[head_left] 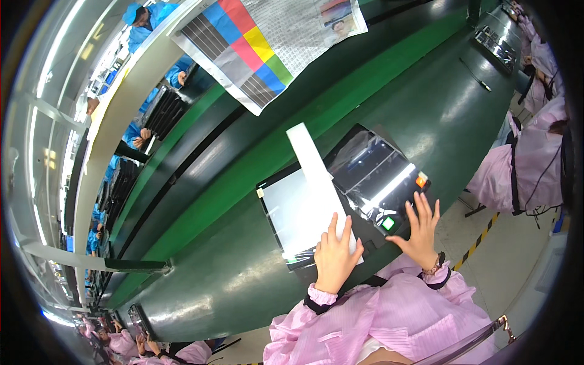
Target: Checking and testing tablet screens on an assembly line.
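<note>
Two flat panels lie side by side on the green bench in front of me. The left one is a black-framed panel with a bright white face (pixel 299 210). A long white strip (pixel 308 152) runs over its right side and sticks out past the far edge. The right one is a glossy black panel (pixel 369 172) with bright reflections, an orange sticker and a green-edged white label. My left hand (pixel 334 260) lies over the strip's near end, fingers stretched, holding nothing. With fingers spread, my right hand (pixel 421 234) is at the black panel's near right corner; whether it touches cannot be told.
A printed sheet with colour blocks (pixel 258 52) hangs above the far side. The green bench (pixel 213 298) curves away both ways, with a cable (pixel 477 76) and dark parts (pixel 494 47) farther right. Co-workers in pink sit at right and lower left; others in blue work across the line.
</note>
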`<state>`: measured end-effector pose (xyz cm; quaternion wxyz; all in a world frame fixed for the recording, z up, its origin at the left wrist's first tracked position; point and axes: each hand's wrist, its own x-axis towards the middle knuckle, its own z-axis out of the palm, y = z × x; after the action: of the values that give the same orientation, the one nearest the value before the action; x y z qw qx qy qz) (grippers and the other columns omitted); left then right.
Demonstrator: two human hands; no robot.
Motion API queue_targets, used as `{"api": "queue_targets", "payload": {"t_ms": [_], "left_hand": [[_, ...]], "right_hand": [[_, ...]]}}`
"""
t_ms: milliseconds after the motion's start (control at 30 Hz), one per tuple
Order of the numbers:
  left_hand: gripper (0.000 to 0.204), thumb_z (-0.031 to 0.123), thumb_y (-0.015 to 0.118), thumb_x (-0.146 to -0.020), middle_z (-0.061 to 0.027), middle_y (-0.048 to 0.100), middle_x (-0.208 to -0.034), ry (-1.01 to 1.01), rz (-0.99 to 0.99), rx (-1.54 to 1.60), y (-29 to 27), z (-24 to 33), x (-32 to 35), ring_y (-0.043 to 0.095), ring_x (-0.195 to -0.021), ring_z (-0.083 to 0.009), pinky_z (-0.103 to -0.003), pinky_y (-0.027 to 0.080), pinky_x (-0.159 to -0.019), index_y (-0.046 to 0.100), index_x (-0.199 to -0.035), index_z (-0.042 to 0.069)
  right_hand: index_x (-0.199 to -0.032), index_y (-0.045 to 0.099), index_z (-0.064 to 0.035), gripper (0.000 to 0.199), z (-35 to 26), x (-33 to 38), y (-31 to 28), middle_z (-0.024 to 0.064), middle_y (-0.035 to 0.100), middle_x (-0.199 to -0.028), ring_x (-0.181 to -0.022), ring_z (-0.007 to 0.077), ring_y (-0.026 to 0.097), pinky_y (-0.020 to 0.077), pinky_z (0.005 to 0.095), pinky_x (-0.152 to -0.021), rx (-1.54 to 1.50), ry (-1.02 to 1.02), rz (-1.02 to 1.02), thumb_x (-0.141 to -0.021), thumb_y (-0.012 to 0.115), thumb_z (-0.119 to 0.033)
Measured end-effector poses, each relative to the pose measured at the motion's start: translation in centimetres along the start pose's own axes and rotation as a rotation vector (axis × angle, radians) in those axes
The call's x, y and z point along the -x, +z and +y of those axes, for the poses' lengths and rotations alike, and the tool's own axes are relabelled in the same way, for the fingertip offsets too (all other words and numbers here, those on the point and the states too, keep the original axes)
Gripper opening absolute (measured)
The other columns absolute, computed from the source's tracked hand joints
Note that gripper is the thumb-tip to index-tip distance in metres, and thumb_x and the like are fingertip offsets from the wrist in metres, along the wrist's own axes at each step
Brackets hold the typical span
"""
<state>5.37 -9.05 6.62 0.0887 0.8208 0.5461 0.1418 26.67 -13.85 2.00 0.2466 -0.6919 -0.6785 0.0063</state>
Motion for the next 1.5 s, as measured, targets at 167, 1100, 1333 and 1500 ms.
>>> {"api": "queue_targets", "payload": {"t_ms": [167, 1100, 1333, 1500], "left_hand": [[0.061, 0.03, 0.07, -0.08, -0.0151, 0.044, -0.137, 0.02, 0.002, 0.021, -0.7, 0.0, -0.1, 0.057, -0.089, -0.0295, -0.038, 0.048, -0.074, 0.049, -0.133, 0.008], [0.049, 0.003, 0.068, -0.085, -0.0003, 0.045, -0.093, -0.655, 0.198, 1.198, 0.5, -14.1, 7.6, 0.046, -0.071, -0.0042, -0.017, 0.04, -0.062, 0.041, -0.126, 0.002], [0.03, 0.008, 0.058, -0.093, -0.0002, 0.052, -0.095, -0.647, 0.197, 1.228, -0.1, -15.2, 6.4, 0.05, -0.075, -0.0058, -0.02, 0.043, -0.064, 0.048, -0.121, 0.001], [0.024, 0.01, 0.054, -0.096, -0.002, 0.056, -0.094, -0.64, 0.196, 1.255, -0.2, -15.5, 5.7, 0.051, -0.074, -0.0065, -0.02, 0.041, -0.063, 0.051, -0.118, 0.002]], "right_hand": [[-0.141, 0.032, 0.0001, 0.097, 2.9, -2.7, -2.0, 0.0196, 0.03, -0.148, -0.139, 0.0353, 0.025, 0.0121, 0.0552, -0.113, 0.0, 0.062, 0.023, -0.07, 0.072, -0.051], [-0.078, 0.05, -0.0057, 0.04, 11.4, -16.8, 0.7, -0.0023, 0.045, -0.062, -0.052, 0.0058, 0.041, 0.0338, 0.0245, -0.046, -0.557, 0.456, -0.519, -0.098, 0.048, -0.04], [-0.075, 0.052, -0.0094, 0.042, 13.4, -14.4, -0.9, -0.0073, 0.036, -0.053, -0.046, 0.0034, 0.033, 0.0257, 0.0216, -0.044, -0.641, 0.608, -0.528, -0.099, 0.045, -0.044], [-0.077, 0.058, -0.0111, 0.045, 14.9, -11.2, -1.5, -0.0102, 0.039, -0.058, -0.049, 0.0015, 0.035, 0.0266, 0.0203, -0.047, -0.655, 0.754, -0.537, -0.098, 0.043, -0.048]]}}
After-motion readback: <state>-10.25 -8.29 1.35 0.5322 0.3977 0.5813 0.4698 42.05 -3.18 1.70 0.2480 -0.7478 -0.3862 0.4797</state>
